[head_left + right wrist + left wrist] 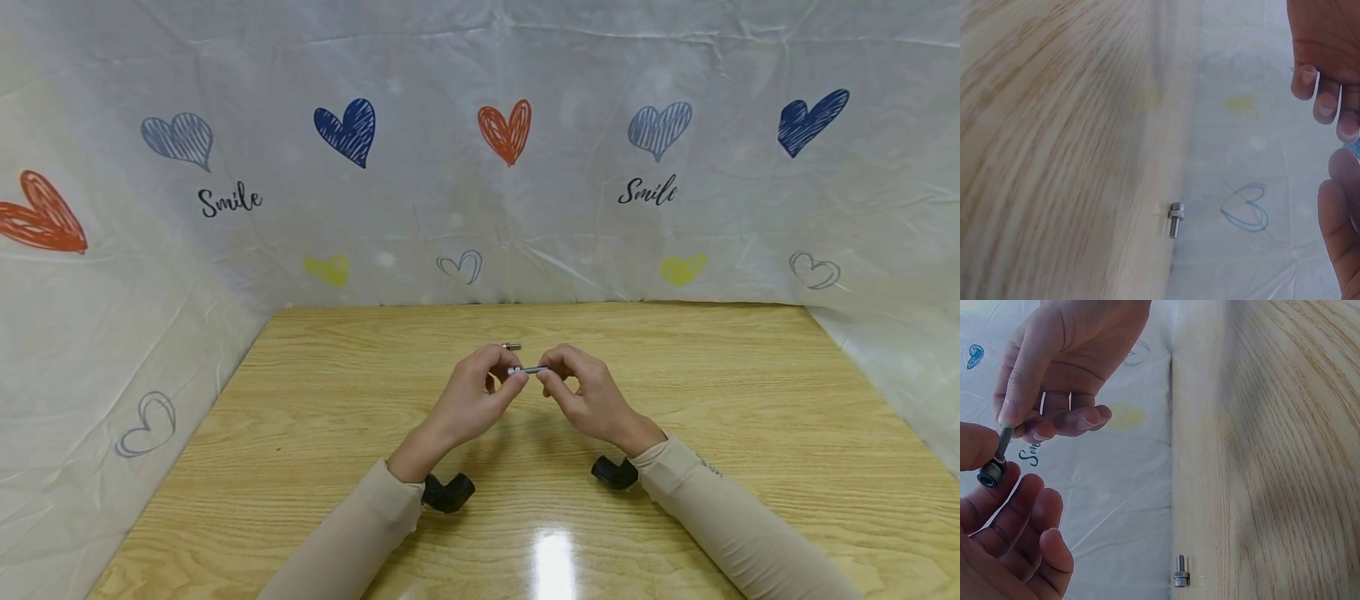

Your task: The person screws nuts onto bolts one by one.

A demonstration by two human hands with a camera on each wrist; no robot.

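Held up between both hands is a small silver socket-head bolt (532,369). My left hand (474,396) pinches it at the head end, where the left wrist view shows a metal ring (999,460) beside the hex-socket head (988,475). At the threaded end, the thumb and fingers of my right hand (592,398) pinch the tip. A second bolt (1181,575) with a nut on its shank lies on the table just beyond the left fingers; the right wrist view also has this bolt (1175,219). The held bolt is out of sight there.
The wood-grain table (337,358) runs back to a pale cloth backdrop (420,217) printed with hearts and "Smile". Black angled pieces (450,493) show at both wrists, above the table's near part. Cloth also hangs along the left and right sides.
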